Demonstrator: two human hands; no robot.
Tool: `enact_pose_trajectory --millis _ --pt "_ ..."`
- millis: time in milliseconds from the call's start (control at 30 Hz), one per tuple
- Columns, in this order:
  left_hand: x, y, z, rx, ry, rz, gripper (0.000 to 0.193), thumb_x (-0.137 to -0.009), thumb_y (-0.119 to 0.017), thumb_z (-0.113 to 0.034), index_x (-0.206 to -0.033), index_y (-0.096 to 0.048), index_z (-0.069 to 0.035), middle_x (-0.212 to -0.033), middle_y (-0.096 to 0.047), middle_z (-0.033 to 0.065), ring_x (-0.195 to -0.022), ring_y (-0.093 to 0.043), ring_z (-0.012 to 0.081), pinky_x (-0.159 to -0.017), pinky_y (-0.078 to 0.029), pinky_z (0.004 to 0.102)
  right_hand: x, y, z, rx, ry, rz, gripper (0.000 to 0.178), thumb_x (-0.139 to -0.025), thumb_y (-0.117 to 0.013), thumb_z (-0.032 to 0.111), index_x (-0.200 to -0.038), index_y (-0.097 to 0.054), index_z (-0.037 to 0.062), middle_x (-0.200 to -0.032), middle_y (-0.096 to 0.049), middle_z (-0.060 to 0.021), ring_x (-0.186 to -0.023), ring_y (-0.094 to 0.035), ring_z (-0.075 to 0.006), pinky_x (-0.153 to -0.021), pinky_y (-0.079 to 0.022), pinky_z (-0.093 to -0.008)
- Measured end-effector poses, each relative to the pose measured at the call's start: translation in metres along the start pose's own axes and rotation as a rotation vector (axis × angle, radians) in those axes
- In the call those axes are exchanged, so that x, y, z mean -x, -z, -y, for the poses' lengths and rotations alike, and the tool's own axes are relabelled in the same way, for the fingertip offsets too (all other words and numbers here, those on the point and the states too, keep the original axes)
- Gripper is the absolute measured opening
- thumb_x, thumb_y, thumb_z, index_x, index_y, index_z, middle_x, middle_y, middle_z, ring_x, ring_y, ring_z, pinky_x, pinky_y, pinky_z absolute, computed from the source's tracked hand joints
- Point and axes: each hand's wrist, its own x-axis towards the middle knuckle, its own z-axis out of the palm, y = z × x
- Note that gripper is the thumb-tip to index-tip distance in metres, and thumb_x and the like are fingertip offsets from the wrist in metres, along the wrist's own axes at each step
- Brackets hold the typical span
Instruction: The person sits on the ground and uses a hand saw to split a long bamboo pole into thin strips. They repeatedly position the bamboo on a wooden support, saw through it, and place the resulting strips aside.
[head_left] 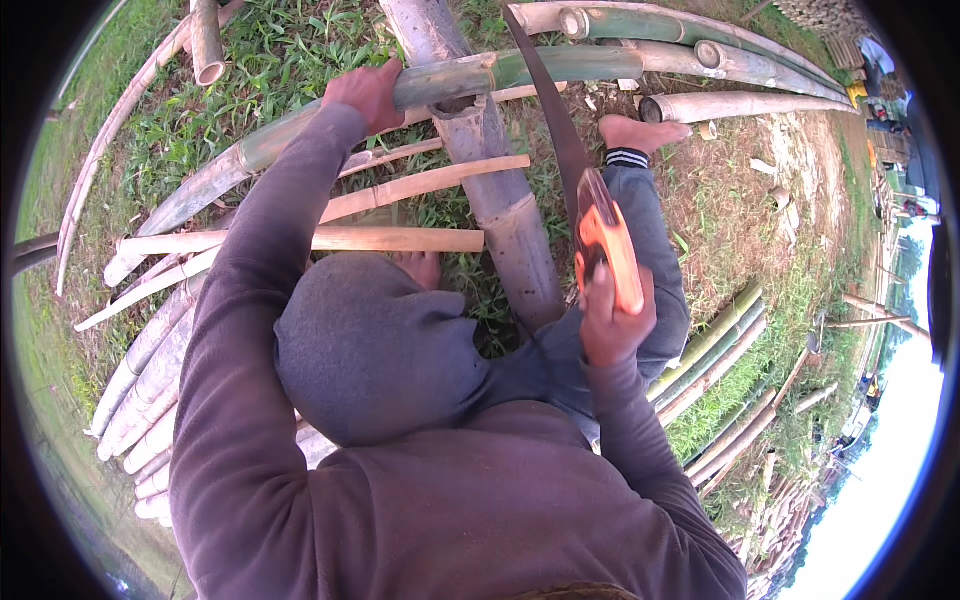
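A green and tan bamboo pole (445, 82) lies across a thick greyish bamboo log (508, 225). My left hand (368, 97) is closed over the pole, left of where it crosses the log. In my right hand (615, 312) is the orange handle of a handsaw (606, 238). Its long dark blade points away from me and passes across the pole to the right of the log. Whether the teeth are in a cut I cannot tell. My bare right foot (640, 134) is beyond the blade, near the pole's right end.
Split bamboo strips (400, 239) lie left of the log, with several whole poles (145, 375) further left. More cut poles (740, 108) lie at the far right, and thinner ones (715, 340) to the right of my leg. Grass (290, 60) and chips cover the ground.
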Motion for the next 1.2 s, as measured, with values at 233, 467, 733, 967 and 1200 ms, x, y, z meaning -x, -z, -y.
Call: enact_pose_trajectory --millis 233,467,733,967,1200 --pt "0.01 0.013 -0.01 0.012 0.035 0.07 0.065 -0.079 -0.08 -0.038 -0.135 -0.057 -0.015 -0.117 -0.077 0.0174 -0.109 -0.075 0.0378 -0.096 -0.06 0.0523 -0.069 -0.07 -0.063 0.048 -0.002 -0.002 0.026 -0.098 -0.079 0.021 -0.106 -0.068 -0.0018 -0.076 -0.071 -0.0133 -0.068 -0.069 -0.0188 -0.066 -0.056 -0.0359" --pt "0.001 -0.001 -0.002 0.02 0.014 0.049 0.064 -0.08 -0.081 -0.038 -0.135 -0.058 -0.016 -0.116 -0.076 0.0174 -0.108 -0.075 0.0385 -0.094 -0.06 0.0528 0.06 0.017 0.0 -0.109 -0.239 -0.208 0.017 -0.1 -0.072 0.011 -0.104 -0.065 -0.0042 -0.085 -0.077 -0.0137 -0.073 -0.073 -0.0158 -0.068 -0.059 -0.0329" --pt "-0.001 0.005 -0.001 0.041 0.015 0.05 0.069 -0.076 -0.082 -0.037 -0.137 -0.057 -0.016 -0.107 -0.077 0.0175 -0.102 -0.075 0.0397 -0.091 -0.06 0.0523 -0.073 -0.069 -0.062 -0.038 0.099 -0.024 0.023 -0.096 -0.08 0.014 -0.109 -0.069 -0.0025 -0.081 -0.073 -0.0107 -0.071 -0.068 -0.0127 -0.066 -0.055 -0.032" --pt "-0.042 0.009 0.025 0.263 -0.222 0.342 0.077 -0.068 -0.084 -0.038 -0.139 -0.064 -0.015 -0.121 -0.076 0.0196 -0.111 -0.074 0.0363 -0.098 -0.059 0.0479 -0.083 -0.069 -0.044 -0.021 0.069 -0.011 0.026 -0.097 -0.079 0.018 -0.108 -0.068 -0.0028 -0.082 -0.073 -0.0148 -0.071 -0.072 -0.0191 -0.067 -0.056 -0.036" --pt "-0.002 -0.015 -0.005 0.065 0.002 -0.086 0.07 -0.074 -0.084 -0.037 -0.135 -0.058 -0.015 -0.117 -0.074 0.0175 -0.11 -0.073 0.0395 -0.093 -0.059 0.0519 -0.084 -0.077 -0.043 0.008 0.048 -0.025 0.024 -0.097 -0.079 0.018 -0.104 -0.067 -0.0014 -0.078 -0.071 -0.0159 -0.069 -0.073 -0.0234 -0.066 -0.056 -0.0376"
